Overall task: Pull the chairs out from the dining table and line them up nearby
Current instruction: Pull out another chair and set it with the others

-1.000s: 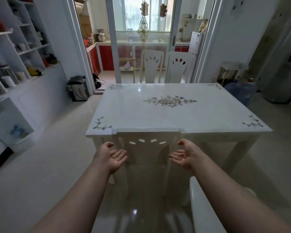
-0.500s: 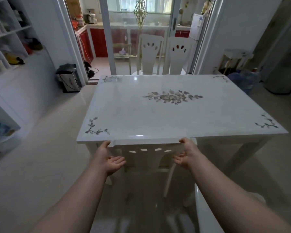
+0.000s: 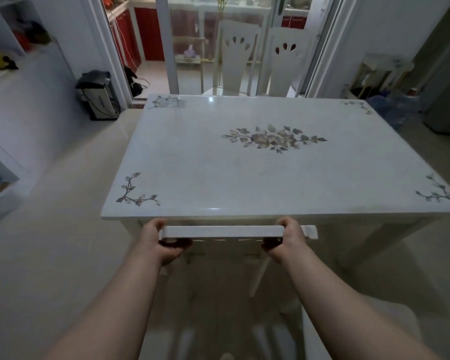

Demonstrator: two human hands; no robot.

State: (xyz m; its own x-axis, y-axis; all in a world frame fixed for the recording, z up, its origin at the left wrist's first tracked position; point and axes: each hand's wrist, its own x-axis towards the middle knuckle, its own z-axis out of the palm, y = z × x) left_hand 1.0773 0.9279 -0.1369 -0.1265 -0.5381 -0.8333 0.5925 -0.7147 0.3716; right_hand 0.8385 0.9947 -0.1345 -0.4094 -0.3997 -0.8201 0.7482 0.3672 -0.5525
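Observation:
A white dining table (image 3: 192, 167) with flower inlays fills the middle of the view. A white chair (image 3: 224, 232) is tucked under its near edge; only the top rail and part of the back show. My left hand (image 3: 159, 242) grips the rail's left end and my right hand (image 3: 283, 241) grips its right end, fingers curled under. Two more white chairs, one (image 3: 238, 61) beside the other (image 3: 287, 66), stand at the far side. Another white chair (image 3: 348, 331) sits pulled out at the lower right, beside my right forearm.
A dark appliance (image 3: 99, 96) stands on the floor at the left by a glass sliding door (image 3: 187, 48). White shelving (image 3: 11, 74) lines the left wall. A blue water jug (image 3: 395, 107) and a small stand (image 3: 382, 74) sit at the far right.
Both hands went from open, palms facing each other in front of the chair back, to closed on the ends of its top rail. The view has moved closer and tilted down.

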